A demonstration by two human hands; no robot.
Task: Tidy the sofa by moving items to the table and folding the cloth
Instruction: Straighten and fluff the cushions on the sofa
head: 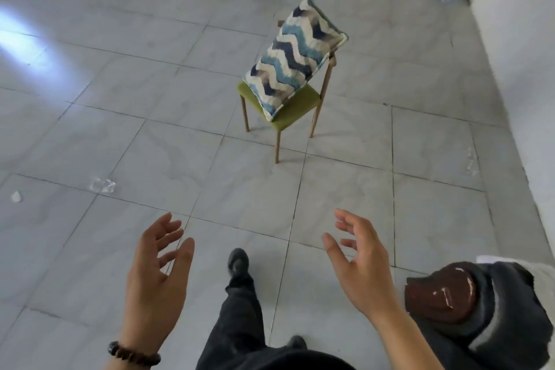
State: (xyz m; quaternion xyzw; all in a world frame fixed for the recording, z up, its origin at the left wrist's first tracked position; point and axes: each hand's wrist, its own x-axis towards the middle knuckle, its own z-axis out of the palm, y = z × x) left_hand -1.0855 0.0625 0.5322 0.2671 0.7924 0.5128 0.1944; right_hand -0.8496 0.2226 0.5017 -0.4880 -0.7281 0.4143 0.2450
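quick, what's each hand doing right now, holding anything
Left hand: open, fingers spread, holding nothing.
Right hand: open, fingers spread, holding nothing.

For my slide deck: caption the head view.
Open left hand and right hand held toward a zigzag cushion propped on a green chair.

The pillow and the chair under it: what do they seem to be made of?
The pillow looks like soft woven or tufted fabric, matte: its blue and white zigzags have fuzzy edges. The chair seems to have thin tan legs, probably wood, and a matte olive-green seat, likely cloth; the weave is too blurred to tell.
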